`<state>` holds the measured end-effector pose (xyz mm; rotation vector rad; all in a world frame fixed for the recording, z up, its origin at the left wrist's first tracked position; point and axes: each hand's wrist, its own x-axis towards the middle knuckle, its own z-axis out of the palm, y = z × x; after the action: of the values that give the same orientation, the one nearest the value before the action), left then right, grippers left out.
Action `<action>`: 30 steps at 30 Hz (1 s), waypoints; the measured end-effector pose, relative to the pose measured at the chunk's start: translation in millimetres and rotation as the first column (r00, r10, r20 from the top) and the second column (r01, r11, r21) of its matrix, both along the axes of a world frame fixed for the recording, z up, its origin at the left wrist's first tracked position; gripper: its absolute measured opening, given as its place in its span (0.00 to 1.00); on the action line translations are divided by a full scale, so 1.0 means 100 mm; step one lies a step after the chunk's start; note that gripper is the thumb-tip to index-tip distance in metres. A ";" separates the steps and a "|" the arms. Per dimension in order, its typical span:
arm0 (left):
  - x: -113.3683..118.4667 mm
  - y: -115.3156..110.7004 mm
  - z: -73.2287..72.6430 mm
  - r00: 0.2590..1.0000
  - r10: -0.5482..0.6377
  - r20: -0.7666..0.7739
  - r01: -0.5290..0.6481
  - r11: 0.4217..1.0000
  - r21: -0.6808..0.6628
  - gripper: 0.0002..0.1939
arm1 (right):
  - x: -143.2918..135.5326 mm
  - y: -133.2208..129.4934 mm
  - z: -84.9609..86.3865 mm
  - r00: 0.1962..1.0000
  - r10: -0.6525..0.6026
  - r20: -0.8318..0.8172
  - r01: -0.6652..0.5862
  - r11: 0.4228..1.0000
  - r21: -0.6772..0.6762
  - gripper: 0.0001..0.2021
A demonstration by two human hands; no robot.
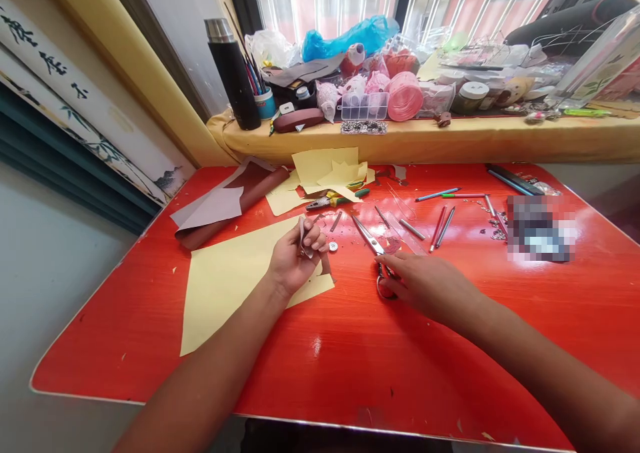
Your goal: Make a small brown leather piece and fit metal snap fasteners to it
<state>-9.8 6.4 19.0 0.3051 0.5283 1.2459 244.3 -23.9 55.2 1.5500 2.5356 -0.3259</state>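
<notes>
My left hand (pixel 290 259) is closed, its fingers curled round a small folded piece of leather (pixel 302 229) with a pale back; the rest of that piece is hidden in the palm. It is above the right edge of a big yellow paper sheet (pixel 230 279). My right hand (pixel 433 281) reaches over the handles of a pair of scissors (pixel 371 238), thumb and fingers at the grips. The blades are closed and point away to the left. A small white round disc (pixel 333 247) and a dark strip (pixel 336 221) are between the two hands.
Behind lie pliers (pixel 330 201), yellow paper scraps (pixel 325 169) and a brown leather roll (pixel 225 206). Several pencils and rods (pixel 445 227) are to the right, near a blurred dark object (pixel 537 229). A black flask (pixel 233 73) stands on the crowded windowsill (pixel 300 139).
</notes>
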 end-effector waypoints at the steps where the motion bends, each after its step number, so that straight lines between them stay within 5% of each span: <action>1: 0.00 0.00 -0.01 1.000 -0.002 -0.008 0.002 1.000 0.006 0.17 | 0.00 -0.01 0.00 1.000 -0.010 -0.022 0.010 1.000 0.010 0.07; 5: 0.04 -0.01 -0.04 0.998 -0.016 -0.056 0.018 0.999 0.040 0.18 | -0.09 -0.07 -0.03 0.961 -0.079 -0.264 0.090 0.996 0.028 0.13; 13: 0.13 -0.07 -0.12 0.966 -0.050 -0.254 0.074 0.994 0.083 0.16 | -0.55 -0.13 -0.16 0.727 -0.171 -0.665 0.107 0.985 -0.136 0.13; 26: 0.18 -0.08 -0.15 0.927 -0.051 -0.371 0.078 0.995 0.060 0.15 | -0.71 -0.01 -0.37 0.535 -0.222 -0.815 0.025 0.968 -0.248 0.09; 30: 0.16 -0.07 -0.18 0.799 0.038 -0.600 0.009 0.997 0.075 0.19 | -0.63 -0.01 -0.42 0.446 -0.321 -0.835 0.092 0.945 -0.314 0.10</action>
<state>6.5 -1.1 0.8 0.7791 1.0345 1.1727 181.0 -24.5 13.1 1.9092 2.7186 -1.8489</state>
